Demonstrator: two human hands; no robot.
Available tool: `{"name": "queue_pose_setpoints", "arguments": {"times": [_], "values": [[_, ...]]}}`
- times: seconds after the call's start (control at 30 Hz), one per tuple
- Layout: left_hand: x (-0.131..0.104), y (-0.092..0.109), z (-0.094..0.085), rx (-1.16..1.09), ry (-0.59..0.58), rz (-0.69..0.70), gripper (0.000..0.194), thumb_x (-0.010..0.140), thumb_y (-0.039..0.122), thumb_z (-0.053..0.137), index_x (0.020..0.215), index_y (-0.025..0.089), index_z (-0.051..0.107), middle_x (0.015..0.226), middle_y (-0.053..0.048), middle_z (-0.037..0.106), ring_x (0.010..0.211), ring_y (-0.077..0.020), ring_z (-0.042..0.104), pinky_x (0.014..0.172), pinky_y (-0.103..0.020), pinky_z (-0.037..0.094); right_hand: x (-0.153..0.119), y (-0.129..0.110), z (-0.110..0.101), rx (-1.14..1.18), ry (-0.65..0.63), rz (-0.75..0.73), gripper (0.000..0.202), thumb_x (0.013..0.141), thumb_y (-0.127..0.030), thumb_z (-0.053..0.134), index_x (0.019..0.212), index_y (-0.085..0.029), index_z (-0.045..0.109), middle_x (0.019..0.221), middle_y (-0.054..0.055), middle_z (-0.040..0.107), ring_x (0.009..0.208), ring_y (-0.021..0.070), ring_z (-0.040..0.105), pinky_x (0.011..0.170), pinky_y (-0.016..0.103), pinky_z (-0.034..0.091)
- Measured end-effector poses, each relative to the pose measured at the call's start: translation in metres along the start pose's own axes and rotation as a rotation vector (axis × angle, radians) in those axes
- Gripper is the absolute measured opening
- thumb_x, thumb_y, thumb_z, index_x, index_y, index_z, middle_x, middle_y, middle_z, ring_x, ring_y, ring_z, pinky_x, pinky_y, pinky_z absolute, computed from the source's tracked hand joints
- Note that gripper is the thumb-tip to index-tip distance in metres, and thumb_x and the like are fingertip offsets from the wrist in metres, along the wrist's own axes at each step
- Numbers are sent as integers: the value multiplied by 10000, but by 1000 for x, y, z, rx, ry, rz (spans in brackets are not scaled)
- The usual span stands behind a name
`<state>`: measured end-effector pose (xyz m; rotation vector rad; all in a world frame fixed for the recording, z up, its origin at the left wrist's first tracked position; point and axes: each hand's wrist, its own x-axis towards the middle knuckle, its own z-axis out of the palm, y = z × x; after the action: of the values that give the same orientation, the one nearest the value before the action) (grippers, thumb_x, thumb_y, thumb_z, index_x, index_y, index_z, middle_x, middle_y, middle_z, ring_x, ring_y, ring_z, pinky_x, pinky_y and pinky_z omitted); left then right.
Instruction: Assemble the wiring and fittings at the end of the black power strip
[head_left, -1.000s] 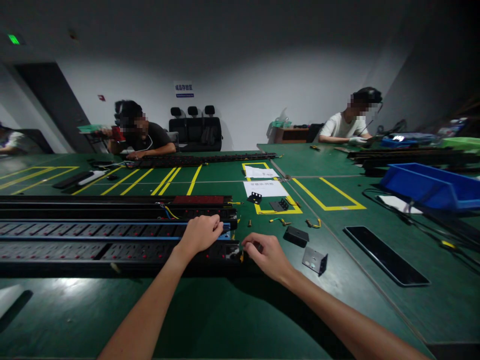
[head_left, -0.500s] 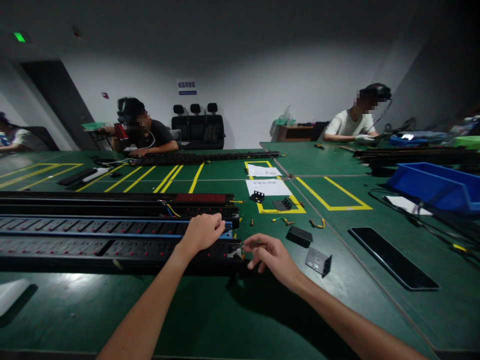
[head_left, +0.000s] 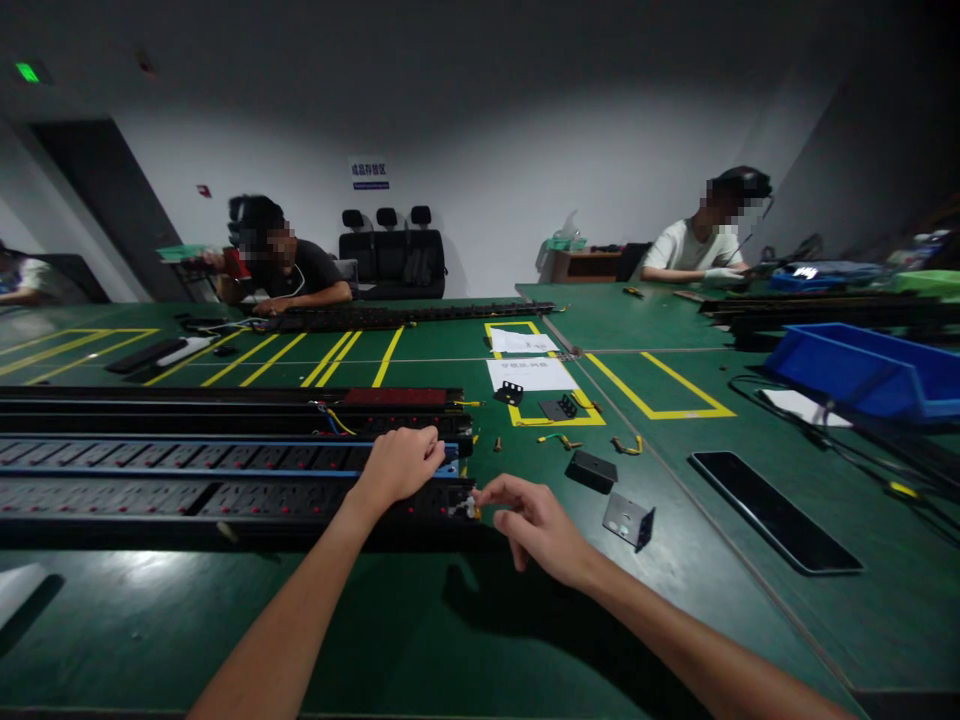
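My left hand [head_left: 401, 462] rests over the right part of two long power strips, its fingers curled down at the blue-edged power strip [head_left: 187, 457]. Its fingertips are partly hidden. The near black power strip [head_left: 285, 497] runs under my left wrist and has a row of sockets with red dots. At this strip's exposed right end are small pale parts and a bit of yellow wire [head_left: 475, 513]. My right hand [head_left: 544, 525] is beside that end, index finger reaching to it and thumb apart. I see nothing held in it.
To the right lie a black end cover [head_left: 592, 471], a metal bracket [head_left: 628, 520], short yellow-green wires [head_left: 559, 441] and a phone [head_left: 772, 510]. A blue bin [head_left: 862, 370] stands farther right. Two co-workers sit across the green table; another person shows at far left.
My right hand has opened slightly, its index finger now straighter toward the strip's end, where yellow wire shows. My left hand stays in place. The whole view has shifted slightly.
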<state>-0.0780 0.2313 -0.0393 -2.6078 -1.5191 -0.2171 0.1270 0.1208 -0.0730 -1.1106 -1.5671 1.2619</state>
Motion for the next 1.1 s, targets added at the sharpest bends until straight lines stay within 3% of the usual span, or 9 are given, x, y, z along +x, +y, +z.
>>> {"name": "queue_pose_setpoints", "arguments": {"times": [0.33,0.57,0.7,0.8,1.1], "values": [[0,-2,0,-13,-11,-5,310,970,395,379,799,224,574,752,-46,685,739,-239,675,617,-279,367,17,15,-9,-10,187,55,271,875,-399,496,925,-163,619,896,45,722,400,82,577,364,186,375],[-3,-2,-1,-46,16,2,298,965,356,383,796,218,586,745,-53,689,738,-247,685,620,-285,400,37,40,-24,-6,366,147,475,777,-360,500,1194,-155,596,899,27,660,409,76,535,334,191,347],[-5,-2,-3,-62,31,2,284,958,346,391,816,218,602,769,-61,703,748,-261,691,626,-299,427,50,41,-26,-110,298,205,585,762,-329,512,1315,-142,549,917,35,634,411,79,530,319,196,328],[-6,-3,-2,-71,36,-5,282,956,351,400,831,213,612,780,-67,709,746,-253,694,640,-298,445,65,42,-25,-203,239,141,598,785,-301,507,1363,-153,524,947,34,632,437,76,553,355,193,355],[-7,-3,3,-82,50,-13,294,956,352,398,857,211,635,798,-79,716,769,-262,703,685,-324,487,107,49,-22,-256,381,90,474,745,-200,460,1152,-85,676,805,42,664,396,83,511,426,224,383]]}}
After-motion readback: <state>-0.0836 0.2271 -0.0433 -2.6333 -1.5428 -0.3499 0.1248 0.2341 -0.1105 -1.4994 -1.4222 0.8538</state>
